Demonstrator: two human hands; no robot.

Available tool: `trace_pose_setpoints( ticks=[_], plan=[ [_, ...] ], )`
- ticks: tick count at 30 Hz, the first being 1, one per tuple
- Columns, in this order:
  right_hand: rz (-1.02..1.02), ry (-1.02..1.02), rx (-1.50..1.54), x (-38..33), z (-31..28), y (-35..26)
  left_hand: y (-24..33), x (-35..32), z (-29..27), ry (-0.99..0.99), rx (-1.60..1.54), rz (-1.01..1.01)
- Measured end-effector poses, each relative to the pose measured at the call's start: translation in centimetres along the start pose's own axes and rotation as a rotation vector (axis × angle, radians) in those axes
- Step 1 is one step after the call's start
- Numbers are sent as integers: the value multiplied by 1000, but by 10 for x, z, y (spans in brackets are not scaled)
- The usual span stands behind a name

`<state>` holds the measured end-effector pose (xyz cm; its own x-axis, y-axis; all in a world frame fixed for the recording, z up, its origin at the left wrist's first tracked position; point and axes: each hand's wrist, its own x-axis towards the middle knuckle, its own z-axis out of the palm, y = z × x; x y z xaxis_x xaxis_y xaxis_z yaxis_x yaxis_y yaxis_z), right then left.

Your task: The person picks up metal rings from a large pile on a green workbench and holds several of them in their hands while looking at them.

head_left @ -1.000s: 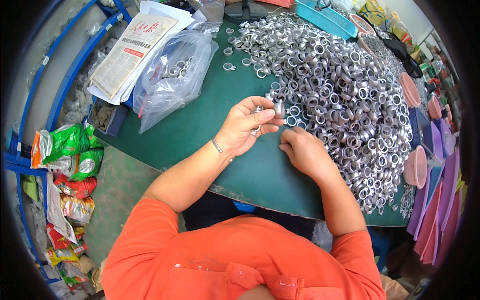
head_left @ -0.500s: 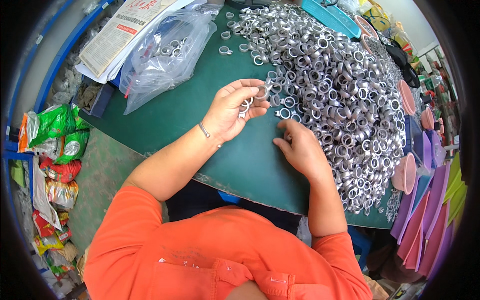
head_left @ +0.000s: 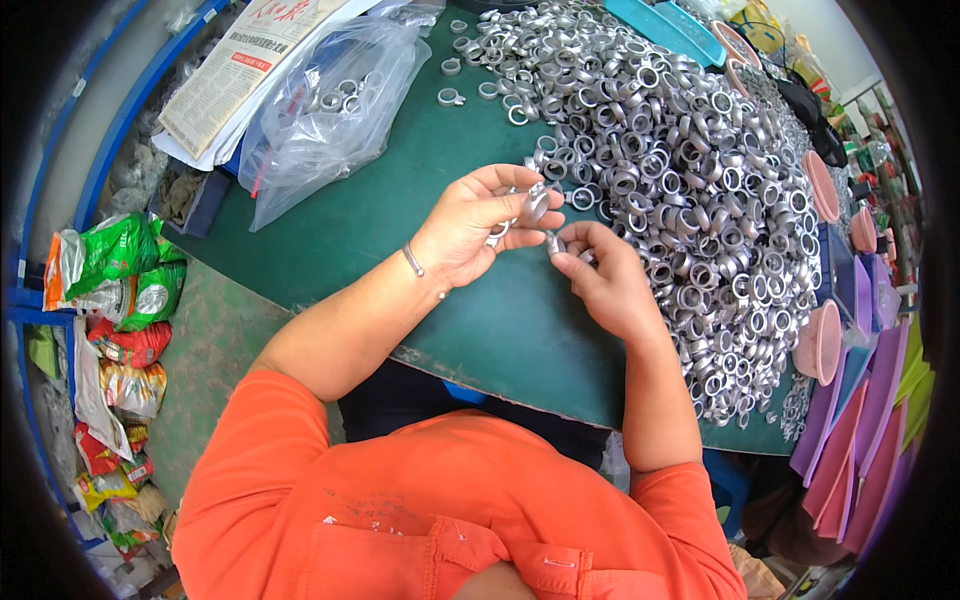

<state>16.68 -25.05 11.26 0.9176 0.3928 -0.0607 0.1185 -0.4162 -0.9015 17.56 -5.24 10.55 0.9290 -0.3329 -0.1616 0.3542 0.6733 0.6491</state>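
Note:
My left hand (head_left: 468,222) is raised over the green tabletop (head_left: 480,345), its fingers closed round several grey metal rings. One of these rings (head_left: 534,207) shows at the fingertips, turned partly edge-on. Close by on the right, my right hand (head_left: 612,290) pinches another small metal ring (head_left: 554,243) between thumb and fingers; the curled fingers hide part of what it holds. Both hands' fingertips nearly meet. A large heap of the same metal rings (head_left: 700,215), each with a small lug, spreads just beyond and right of my hands.
A clear plastic bag (head_left: 300,165) with some rings inside lies at the far left, by a newspaper (head_left: 228,85). At the back stands a turquoise tray (head_left: 668,32). Pink baskets (head_left: 820,342) and purple bins (head_left: 822,415) line the right side. Several loose rings (head_left: 450,97) lie left of the heap.
My right hand has come up beside the left and now shows a ring at its fingertips. The ring at my left fingertips has turned and shifted slightly right.

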Motion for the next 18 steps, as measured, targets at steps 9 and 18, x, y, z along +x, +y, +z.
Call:
trace_pose_setpoints(
  ticks=[9, 18],
  plan=[
    [-119, -10, 756, -3, -10, -7, -7, 3, -9, 45, -62, -394],
    [-795, 177, -96, 0, 27, -29, -23, -3, -5, -77, -374, -659]
  ],
)
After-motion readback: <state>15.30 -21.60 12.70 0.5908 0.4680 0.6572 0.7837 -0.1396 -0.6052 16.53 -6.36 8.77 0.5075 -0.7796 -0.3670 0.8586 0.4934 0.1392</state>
